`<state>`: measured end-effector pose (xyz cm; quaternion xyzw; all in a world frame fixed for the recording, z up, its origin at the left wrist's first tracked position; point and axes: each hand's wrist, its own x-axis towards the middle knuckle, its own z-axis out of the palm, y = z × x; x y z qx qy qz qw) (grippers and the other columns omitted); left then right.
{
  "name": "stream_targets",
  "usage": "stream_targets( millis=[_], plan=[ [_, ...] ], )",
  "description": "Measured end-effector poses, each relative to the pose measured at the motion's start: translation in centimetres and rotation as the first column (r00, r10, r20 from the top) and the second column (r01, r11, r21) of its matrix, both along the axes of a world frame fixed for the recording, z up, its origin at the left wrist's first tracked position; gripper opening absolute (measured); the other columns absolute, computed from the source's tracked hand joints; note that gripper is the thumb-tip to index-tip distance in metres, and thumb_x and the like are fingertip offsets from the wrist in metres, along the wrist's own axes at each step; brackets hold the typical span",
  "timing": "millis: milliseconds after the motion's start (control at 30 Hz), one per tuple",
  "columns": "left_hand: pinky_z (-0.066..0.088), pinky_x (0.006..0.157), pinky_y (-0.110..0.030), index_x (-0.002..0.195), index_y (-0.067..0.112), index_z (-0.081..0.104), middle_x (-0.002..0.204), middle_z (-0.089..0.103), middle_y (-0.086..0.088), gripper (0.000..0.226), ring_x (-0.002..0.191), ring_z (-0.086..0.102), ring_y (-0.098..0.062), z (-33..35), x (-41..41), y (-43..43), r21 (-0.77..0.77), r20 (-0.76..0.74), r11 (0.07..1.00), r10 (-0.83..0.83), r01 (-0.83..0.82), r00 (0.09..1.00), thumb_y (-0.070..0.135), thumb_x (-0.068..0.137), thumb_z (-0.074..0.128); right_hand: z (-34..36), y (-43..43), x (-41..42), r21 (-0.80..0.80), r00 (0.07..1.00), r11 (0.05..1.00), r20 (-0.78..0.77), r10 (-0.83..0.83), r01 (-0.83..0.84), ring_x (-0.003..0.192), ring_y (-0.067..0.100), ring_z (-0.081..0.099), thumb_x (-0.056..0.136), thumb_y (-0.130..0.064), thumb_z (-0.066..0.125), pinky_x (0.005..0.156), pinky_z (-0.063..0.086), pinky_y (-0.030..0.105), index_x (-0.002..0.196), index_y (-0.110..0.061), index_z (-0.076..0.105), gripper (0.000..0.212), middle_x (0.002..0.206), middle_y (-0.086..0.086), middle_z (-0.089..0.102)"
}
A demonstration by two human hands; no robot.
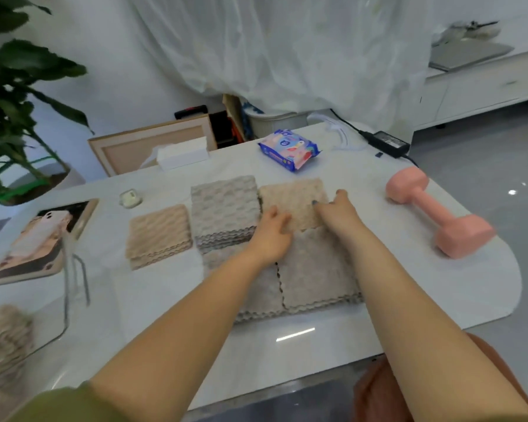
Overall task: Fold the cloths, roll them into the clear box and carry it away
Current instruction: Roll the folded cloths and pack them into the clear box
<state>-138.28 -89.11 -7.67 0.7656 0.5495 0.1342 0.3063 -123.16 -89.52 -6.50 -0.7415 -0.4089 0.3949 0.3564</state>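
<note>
Both hands are on a beige cloth [293, 197] lying flat at the middle of the white table [424, 293]. My left hand [272, 236] curls its fingers on the cloth's near left corner. My right hand [337, 210] lies on its near right part with thumb and fingers spread. Under my forearms grey cloths [317, 269] are spread out in a layer. A grey folded stack [224, 205] and a beige folded stack [157, 236] sit to the left. The clear box [69, 269] stands at the near left, with rolled cloth [3, 333] inside.
A pink dumbbell [439, 211] lies to the right of the cloths. A blue wipes pack [290, 149], a white tissue box [182, 153] and a black power adapter [389, 143] are at the far edge. A picture book [40, 242] and a small jar [130, 197] lie left.
</note>
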Motion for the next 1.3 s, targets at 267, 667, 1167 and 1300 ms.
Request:
stream_targets(
  millis=[267,667,1167,1300],
  plan=[
    [0.04,0.085,-0.025,0.1,0.008,0.06,0.117,0.052,-0.013,0.023,0.104,0.051,-0.021,-3.0,1.3,2.0,0.138,0.072,0.933,0.326,-0.333,0.943,0.026,0.086,0.066,-1.8,2.3,0.5,0.156,0.957,0.981,-0.245,0.152,-0.116,0.074,0.019,0.062,0.065,-0.001,0.066,0.061,0.051,0.023,0.092,-0.011,0.066,0.028,0.083,0.007,0.067],
    [0.055,0.077,-0.021,0.11,0.028,0.059,0.1,0.068,0.015,0.044,0.091,0.066,0.002,3.1,-0.5,-1.5,0.012,0.617,0.95,0.238,-0.312,0.75,0.013,0.075,0.079,2.5,-1.1,2.5,0.5,0.728,0.83,-0.468,0.5,-0.248,0.092,0.009,0.068,0.076,0.019,0.057,0.081,0.055,0.026,0.104,-0.022,0.064,0.05,0.089,-0.008,0.073],
    [0.047,0.05,-0.019,0.107,0.014,0.06,0.078,0.07,0.002,0.03,0.062,0.064,-0.009,8.5,-13.5,-10.5,-0.241,0.728,0.967,0.236,-0.082,0.644,-0.003,0.097,0.037,3.9,-6.6,-4.9,0.48,0.395,0.807,-0.705,0.589,-0.345,0.064,0.013,0.068,0.054,0.01,0.071,0.057,0.056,0.022,0.077,-0.02,0.077,0.038,0.077,0.002,0.073],
    [0.041,0.045,-0.019,0.067,0.024,0.065,0.066,0.058,-0.002,0.057,0.054,0.053,-0.013,11.0,-18.8,-10.9,-0.206,0.748,0.978,0.178,-0.031,0.639,-0.017,0.088,0.034,6.3,-6.8,-9.3,0.482,0.355,0.75,-0.674,0.647,-0.452,0.048,0.009,0.056,0.054,-0.004,0.078,0.043,0.045,0.018,0.061,-0.019,0.07,0.018,0.062,-0.003,0.062]
  ],
)
